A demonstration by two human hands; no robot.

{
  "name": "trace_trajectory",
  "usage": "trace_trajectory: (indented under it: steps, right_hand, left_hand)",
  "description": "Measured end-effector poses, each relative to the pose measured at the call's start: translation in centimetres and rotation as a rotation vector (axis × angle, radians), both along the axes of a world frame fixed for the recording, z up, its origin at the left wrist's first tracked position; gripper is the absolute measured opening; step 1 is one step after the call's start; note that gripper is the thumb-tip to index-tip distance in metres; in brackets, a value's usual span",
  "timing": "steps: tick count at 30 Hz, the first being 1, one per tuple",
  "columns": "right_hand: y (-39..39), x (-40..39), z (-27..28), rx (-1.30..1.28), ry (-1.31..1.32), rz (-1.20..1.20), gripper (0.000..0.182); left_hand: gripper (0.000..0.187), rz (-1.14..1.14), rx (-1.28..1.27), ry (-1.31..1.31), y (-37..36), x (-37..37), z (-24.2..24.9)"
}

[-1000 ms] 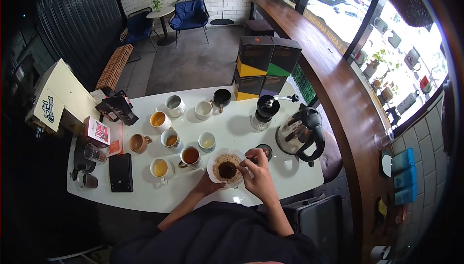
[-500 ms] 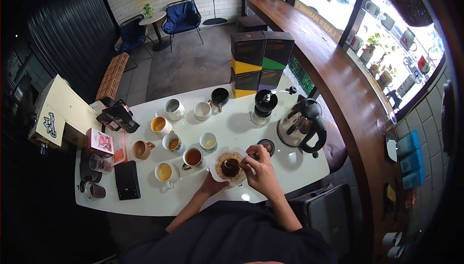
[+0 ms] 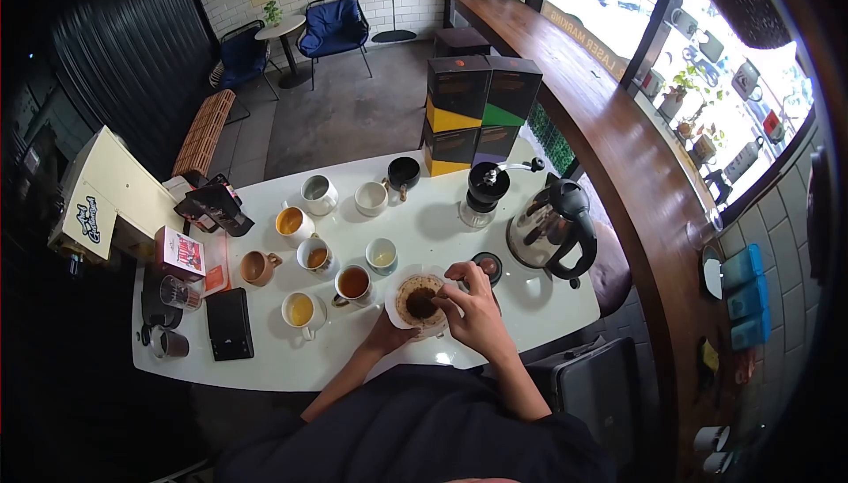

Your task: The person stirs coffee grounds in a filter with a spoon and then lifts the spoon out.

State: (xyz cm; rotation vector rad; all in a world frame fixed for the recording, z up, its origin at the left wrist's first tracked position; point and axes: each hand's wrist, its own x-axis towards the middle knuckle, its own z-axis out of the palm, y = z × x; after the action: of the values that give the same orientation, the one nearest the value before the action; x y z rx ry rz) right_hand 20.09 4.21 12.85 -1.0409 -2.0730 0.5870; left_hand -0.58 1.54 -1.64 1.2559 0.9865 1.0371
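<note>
A coffee dripper with a pale filter stands near the table's front edge, dark wet coffee grounds inside it. My left hand is closed around its lower left side. Over its right rim, my right hand is closed in a pinch, fingertips above the grounds; what they hold is too small to make out. Close to the left sits a mug of reddish-brown liquid, with a cup of pale liquid behind it. A round dark lid-like object lies just beyond my right hand.
A steel electric kettle and a hand coffee grinder stand to the right. Several cups, including a brown cup, spread leftward. A black scale lies at left. Stacked black boxes rise at the back.
The view has shifted slightly. My right fingertips have moved a little over the grounds, and a bright glint there no longer shows. My left hand keeps its hold on the dripper.
</note>
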Motion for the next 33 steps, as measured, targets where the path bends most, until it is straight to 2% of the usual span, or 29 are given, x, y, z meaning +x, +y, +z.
trace_trajectory:
  steps: [8,10,14,17,20,28,33]
  right_hand:
    - [-0.1,-0.1,-0.1,0.006,-0.005,0.017,0.016]
    - [-0.2,-0.2,-0.3,-0.015,0.061,0.012,0.018]
    - [-0.2,-0.1,-0.2,-0.019,0.030,-0.012,0.019]
    - [-0.1,-0.1,-0.5,-0.002,0.028,0.069,0.020]
    - [-0.2,-0.2,-0.2,-0.010,0.059,0.001,0.020]
    - [-0.2,0.1,0.1,-0.007,-0.020,0.053,0.014]
    - [-0.3,-0.1,-0.1,-0.053,0.042,0.035,0.014]
  left_hand:
    - [0.087,-0.001,-0.032,-0.062,0.0,0.0,-0.5]
    - [0.087,0.002,-0.036,-0.072,0.0,0.0,-0.4]
    - [0.084,0.006,-0.013,-0.071,-0.2,-0.1,-1.0]
    - [0.084,-0.003,-0.020,-0.063,-0.2,-0.2,-0.9]
    - [0.082,0.013,0.004,-0.026,-0.1,-0.1,-1.1]
    - [0.080,-0.018,0.039,-0.104,-0.1,-0.1,-0.6]
    - [0.078,-0.010,0.035,-0.055,-0.1,-0.1,-0.3]
